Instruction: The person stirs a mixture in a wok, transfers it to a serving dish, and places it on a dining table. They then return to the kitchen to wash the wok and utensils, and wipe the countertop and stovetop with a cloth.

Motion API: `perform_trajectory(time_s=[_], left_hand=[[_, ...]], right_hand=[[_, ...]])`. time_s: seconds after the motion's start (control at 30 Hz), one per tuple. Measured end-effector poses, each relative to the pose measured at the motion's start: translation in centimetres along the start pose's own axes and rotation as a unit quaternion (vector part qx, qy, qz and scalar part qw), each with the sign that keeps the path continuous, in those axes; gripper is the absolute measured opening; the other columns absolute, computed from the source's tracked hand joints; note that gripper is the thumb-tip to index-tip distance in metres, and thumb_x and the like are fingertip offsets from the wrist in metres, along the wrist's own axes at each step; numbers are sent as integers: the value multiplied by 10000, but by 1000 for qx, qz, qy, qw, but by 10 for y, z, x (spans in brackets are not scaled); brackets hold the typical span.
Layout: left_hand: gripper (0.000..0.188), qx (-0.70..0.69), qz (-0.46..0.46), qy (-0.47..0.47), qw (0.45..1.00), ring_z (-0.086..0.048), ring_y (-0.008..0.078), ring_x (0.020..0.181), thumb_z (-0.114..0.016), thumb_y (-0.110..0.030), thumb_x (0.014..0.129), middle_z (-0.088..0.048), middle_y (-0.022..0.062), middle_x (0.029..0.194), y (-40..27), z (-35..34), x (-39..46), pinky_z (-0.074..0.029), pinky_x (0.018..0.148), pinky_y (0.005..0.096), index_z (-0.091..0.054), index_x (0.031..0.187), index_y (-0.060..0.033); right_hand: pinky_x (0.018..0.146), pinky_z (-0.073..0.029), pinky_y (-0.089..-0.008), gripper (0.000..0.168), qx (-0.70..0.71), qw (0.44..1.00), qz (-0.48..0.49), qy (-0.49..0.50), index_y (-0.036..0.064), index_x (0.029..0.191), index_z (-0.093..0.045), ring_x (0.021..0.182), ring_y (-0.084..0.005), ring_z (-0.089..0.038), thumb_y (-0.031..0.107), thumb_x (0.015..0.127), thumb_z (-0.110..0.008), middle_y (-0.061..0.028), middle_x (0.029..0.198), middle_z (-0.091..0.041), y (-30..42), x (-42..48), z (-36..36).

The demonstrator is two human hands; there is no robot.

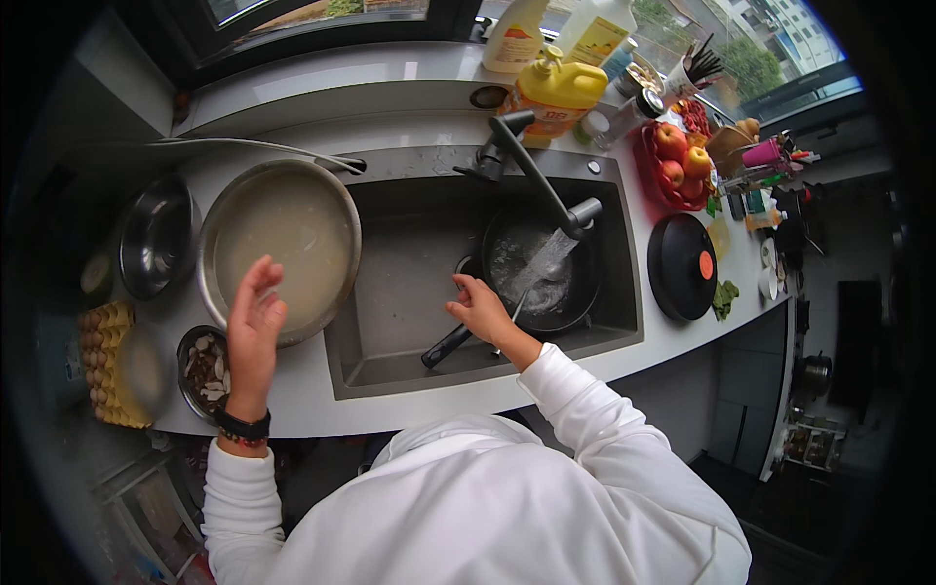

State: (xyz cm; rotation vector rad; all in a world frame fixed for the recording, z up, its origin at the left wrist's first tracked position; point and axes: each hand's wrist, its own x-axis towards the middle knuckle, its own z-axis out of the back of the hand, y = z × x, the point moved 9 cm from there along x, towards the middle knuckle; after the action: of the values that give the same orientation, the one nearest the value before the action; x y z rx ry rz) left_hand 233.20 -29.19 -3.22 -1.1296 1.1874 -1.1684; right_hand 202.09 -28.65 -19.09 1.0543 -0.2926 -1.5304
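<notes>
My left hand (254,322) is raised over the near edge of a large metal basin (353,241) of cloudy liquid, fingers apart and nothing in them. My right hand (479,307) hovers above the sink (395,278), also without an object. Below it runs the black handle (447,346) of a dark pan (594,292) standing in the sink's right half. Water pours from a grey faucet (537,172) into the pan, over a spoon (557,272) whose thin handle leans on the rim. Whether the right hand touches the pan handle is hard to tell; it looks apart from it.
Left of the basin are a steel bowl (157,238), a bowl of sliced food (205,369) and an egg tray (110,365). To the right lie a black lid (680,267) and a red basket of apples (676,164). A yellow pump bottle (559,95) stands behind the faucet.
</notes>
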Motion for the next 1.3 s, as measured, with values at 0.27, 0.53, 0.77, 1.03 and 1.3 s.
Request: perform_trajectory(time_s=[0.27, 0.53, 0.77, 1.03, 1.3], left_hand=[[516, 288, 55, 318, 902, -515, 271, 1060, -619, -121, 758, -486, 172, 1152, 212, -229, -28, -436, 884, 319, -441, 1226, 3], [547, 382, 181, 377, 824, -575, 369, 930, -706, -219, 680, -584, 225, 1002, 304, -272, -50, -459, 822, 411, -471, 1125, -5], [350, 344, 248, 359, 831, -618, 290, 649, -670, -162, 688, -606, 173, 730, 285, -270, -46, -486, 610, 368, -536, 959, 13], [248, 317, 289, 370, 824, -540, 149, 449, -621, -91, 712, -541, 72, 593, 238, -209, -38, -447, 443, 285, -528, 918, 12], [223, 339, 288, 376, 813, -535, 157, 436, -602, -75, 700, -549, 88, 580, 221, -183, -42, -447, 432, 289, -525, 885, 24]], right_hand=[[857, -436, -417, 720, -26, 978, -176, -110, 109, 1333, -319, 1031, -395, -521, 251, 739, -699, -239, 1103, -520, -150, -49, 22], [498, -503, -316, 1002, 258, 903, -341, -42, 150, 1420, 19, 629, -200, -600, 30, 721, -687, -144, 880, -598, -184, -34, -27], [425, -419, -282, 830, 477, 811, -319, -115, 206, 1410, -21, 525, -137, -514, -27, 794, -527, -75, 757, -549, -164, -31, -27], [411, -382, -319, 316, 278, 925, -259, 30, 94, 1129, -517, 484, -170, -513, 85, 814, -492, -86, 679, -564, -223, -85, 116], [475, -475, -377, 308, -473, 856, 126, -167, 83, 1094, -516, 552, -274, -606, 85, 785, -507, -100, 666, -586, -129, -51, 192]])
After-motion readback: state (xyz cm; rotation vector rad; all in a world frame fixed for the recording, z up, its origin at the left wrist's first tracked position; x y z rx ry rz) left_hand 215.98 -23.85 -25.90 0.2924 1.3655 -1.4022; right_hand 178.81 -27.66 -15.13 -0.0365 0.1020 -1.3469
